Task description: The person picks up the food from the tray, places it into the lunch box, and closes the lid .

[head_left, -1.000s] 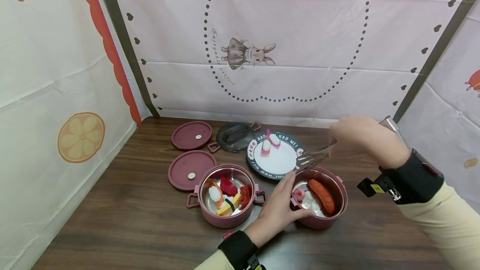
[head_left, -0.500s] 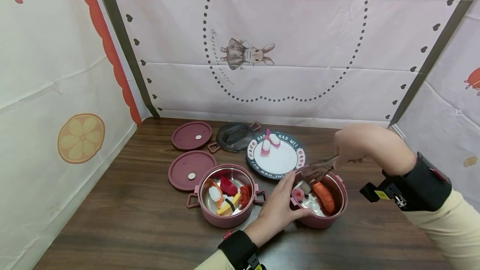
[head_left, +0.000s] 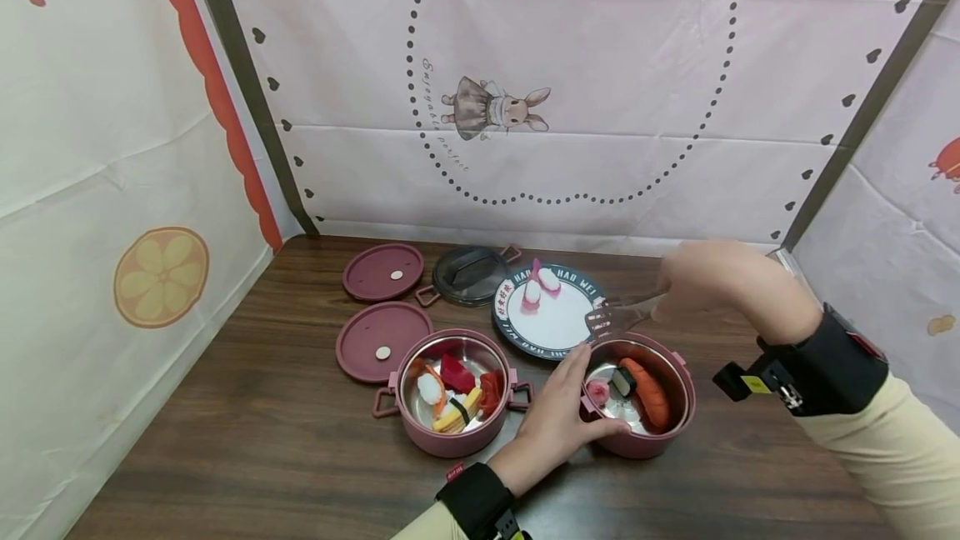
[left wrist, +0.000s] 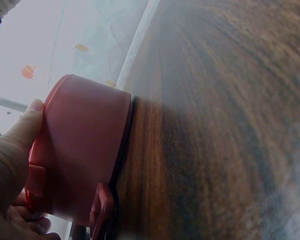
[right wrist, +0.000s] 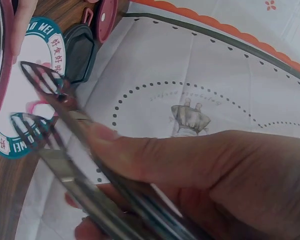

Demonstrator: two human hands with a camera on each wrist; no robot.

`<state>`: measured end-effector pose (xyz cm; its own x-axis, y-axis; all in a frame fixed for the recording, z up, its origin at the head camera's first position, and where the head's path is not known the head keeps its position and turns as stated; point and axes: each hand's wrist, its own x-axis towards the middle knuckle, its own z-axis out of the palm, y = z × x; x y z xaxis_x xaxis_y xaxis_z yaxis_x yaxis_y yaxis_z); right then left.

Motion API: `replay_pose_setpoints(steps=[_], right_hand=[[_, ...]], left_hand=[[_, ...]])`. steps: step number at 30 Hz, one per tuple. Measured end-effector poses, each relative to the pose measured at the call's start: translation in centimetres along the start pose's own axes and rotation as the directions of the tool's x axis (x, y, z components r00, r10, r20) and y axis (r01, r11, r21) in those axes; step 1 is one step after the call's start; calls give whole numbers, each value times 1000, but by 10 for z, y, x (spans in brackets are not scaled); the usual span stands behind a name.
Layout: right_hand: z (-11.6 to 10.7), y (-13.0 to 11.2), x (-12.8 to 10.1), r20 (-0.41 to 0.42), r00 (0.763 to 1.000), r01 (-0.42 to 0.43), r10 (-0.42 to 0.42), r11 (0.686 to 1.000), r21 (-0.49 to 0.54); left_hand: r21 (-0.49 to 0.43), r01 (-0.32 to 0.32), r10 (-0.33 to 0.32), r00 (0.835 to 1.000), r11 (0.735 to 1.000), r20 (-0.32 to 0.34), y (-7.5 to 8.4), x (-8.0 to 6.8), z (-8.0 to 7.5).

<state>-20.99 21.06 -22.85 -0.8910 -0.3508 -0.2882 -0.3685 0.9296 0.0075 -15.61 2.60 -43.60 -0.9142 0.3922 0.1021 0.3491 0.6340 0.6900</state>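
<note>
**Tongs above right-hand pot, left hand steadying it**

The right hand (head_left: 708, 277) grips a pair of metal tongs (head_left: 618, 315); fingers curl round the handles, thumb on top (right wrist view). The tong tips stand apart and carry nothing, hovering just over the far rim of the right pink pot (head_left: 660, 432), at the near edge of the plate (head_left: 558, 325).

The left hand (head_left: 558, 415) rests against the left wall of that pot, thumb up at the rim, fingers bent round its side handle (left wrist view (left wrist: 80, 150)). The pot sits near the front of the surface (head_left: 262, 440), right of centre. Inside: an orange sausage-shaped piece (head_left: 648, 394), a small white piece with a dark band (head_left: 621, 382), a pink round piece (head_left: 597, 390).

The left pink pot (head_left: 453, 432) stands just beside the hand, holding mixed toy sushi. Two pink lids (head_left: 382, 338) lie to its left and behind it. A dark lid (head_left: 471, 273) lies at the back, touching the plate. The plate bears two pink-and-white pieces (head_left: 538, 283) near its far edge.
</note>
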Motion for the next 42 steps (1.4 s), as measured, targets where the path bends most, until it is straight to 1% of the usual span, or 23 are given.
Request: replay_pose_setpoints(steps=[5, 10, 13, 17, 19, 21, 24, 27, 31, 33, 35, 39, 42], right_hand=[[4, -1, 10, -93, 996, 6, -10, 999, -39], [10, 1, 28, -143, 989, 17, -26, 998, -60], [16, 1, 40, -183, 983, 6, -18, 998, -62], [27, -1, 55, -257, 966, 6, -31, 995, -98], [32, -3, 63, -303, 951, 7, -51, 990, -143], [36, -6, 70, -351, 932, 13, -88, 977, -211], [39, -12, 80, -398, 906, 6, -140, 948, -319], [41, -20, 89, -411, 890, 4, -198, 904, -427], [42, -28, 100, -423, 869, -9, -258, 845, -535], [44, -31, 106, -431, 859, -24, -277, 819, -574], [45, -34, 112, -439, 845, -37, -305, 786, -617], [47, -40, 125, -423, 832, -41, -359, 721, -691], [49, -43, 133, -407, 824, -34, -394, 683, -730]], left_hand=[[-8, 0, 0, 1000, 1000, -1, 0, 0, 0], [-12, 4, -4, 1000, 1000, -2, 0, 0, 0], [-7, 1, -1, 1000, 1000, -3, 0, 0, 0], [-5, 4, -4, 1000, 1000, 0, 0, 0, 1], [-9, 4, -4, 1000, 1000, -1, 0, -1, 1], [-4, 5, -5, 1000, 1000, -2, 0, -1, 1], [1, 3, -3, 1000, 1000, -4, 0, -1, 1], [5, 3, -3, 1000, 1000, -5, 0, 0, 0], [8, 14, -14, 1000, 1000, 2, 1, 1, 0], [10, 17, -17, 1000, 1000, 5, 1, 2, 0], [13, 23, -23, 1000, 1000, 10, 1, 2, 1], [5, 25, -25, 1000, 1000, 11, 1, 2, 1], [9, 29, -29, 1000, 1000, 11, 0, 2, 1]])
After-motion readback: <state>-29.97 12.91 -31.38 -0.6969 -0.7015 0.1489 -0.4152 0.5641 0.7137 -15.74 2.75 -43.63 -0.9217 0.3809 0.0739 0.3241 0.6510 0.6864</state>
